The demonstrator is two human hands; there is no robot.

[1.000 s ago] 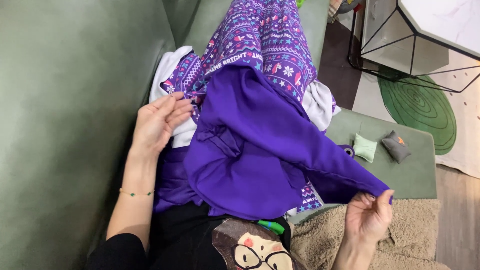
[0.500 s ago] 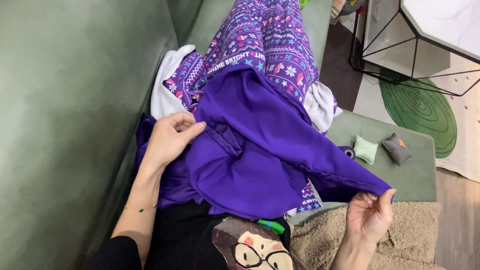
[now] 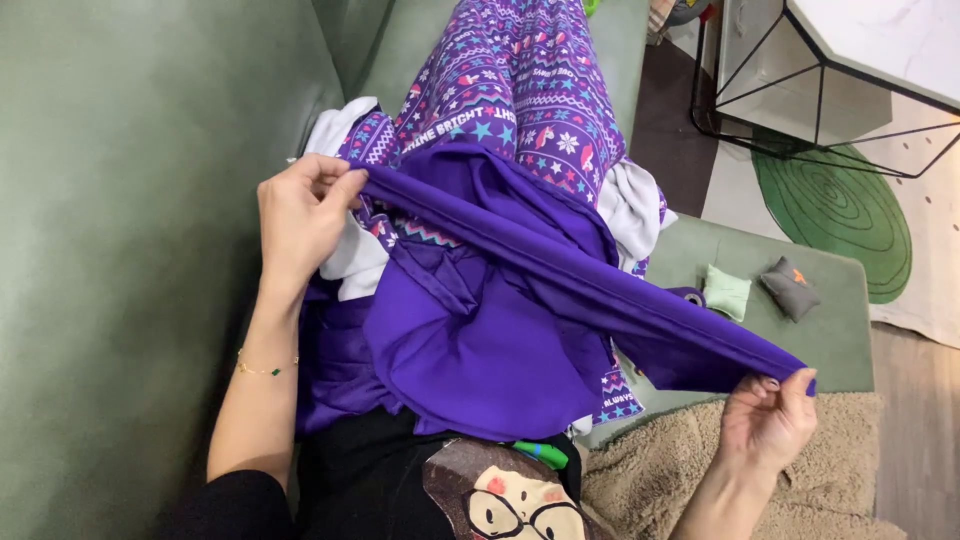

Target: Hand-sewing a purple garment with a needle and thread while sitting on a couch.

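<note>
While the purple garment (image 3: 490, 340) lies bunched across the person's lap on the green sofa (image 3: 120, 200), one folded edge of it is stretched taut as a band running from upper left to lower right. The left hand (image 3: 300, 215) is closed on the upper end of that band, fingers pinching the cloth beside the sofa's backrest. The right hand (image 3: 768, 420) is closed on the lower end, thumb and fingertips pinching the corner of the fabric above a beige shaggy blanket (image 3: 700, 480). The two hands are well apart, with the band spanning the lap between them.

Under the garment lie patterned purple leggings (image 3: 520, 80) with stars and stripes, extending away up the seat. White cloth (image 3: 630, 205) shows at both sides of the leggings, touching the purple garment. A thin bracelet (image 3: 262, 368) with a green bead sits on the left forearm. The person wears a black top with a cartoon face print (image 3: 500, 495).

On the green seat surface to the right rest a pale green pouch (image 3: 726, 292) and a grey pouch (image 3: 790, 288), just beside each other and apart from the garment. Beyond them, on the floor, lies a green round rug (image 3: 840, 205), and a black wire-frame desk (image 3: 830, 70) with a pale top stands over it.
</note>
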